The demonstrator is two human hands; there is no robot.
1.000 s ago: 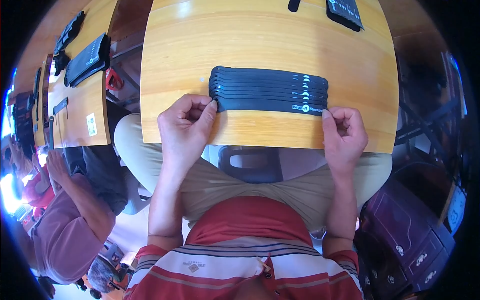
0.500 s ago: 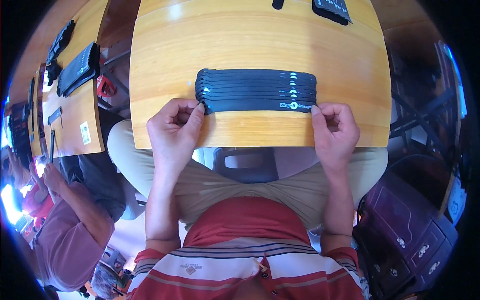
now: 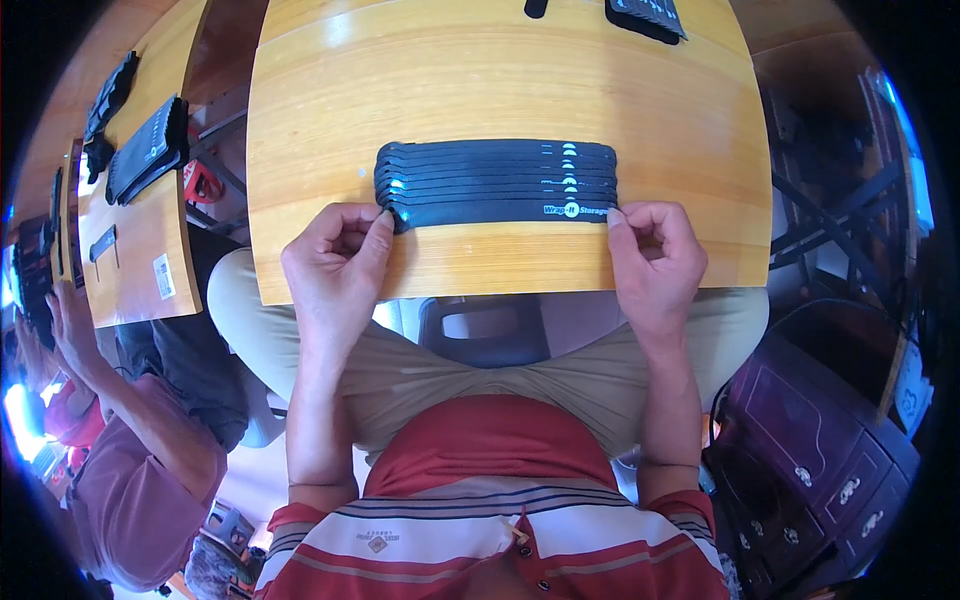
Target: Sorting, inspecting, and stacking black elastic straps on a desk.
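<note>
Several flat black straps lie across the wooden table in an overlapping row, each one showing a narrow edge above the one nearer to me. Pale printed marks line up near their right ends. My left hand is closed in a pinch at the left end of the nearest strap. At that strap's right end, the thumb and fingers of my right hand pinch its corner. Both wrists rest near the table's front edge, and the straps lie flat.
The wooden table also holds another stack of black straps and a dark strip at its far edge. To the left, a co-worker sits by a second table bearing black straps. A dark drawer cabinet stands right.
The whole view has shifted slightly, moving the table and straps a little left in the picture. My hands keep their pinch on the strap's ends. The co-worker's hand has moved up and left.
</note>
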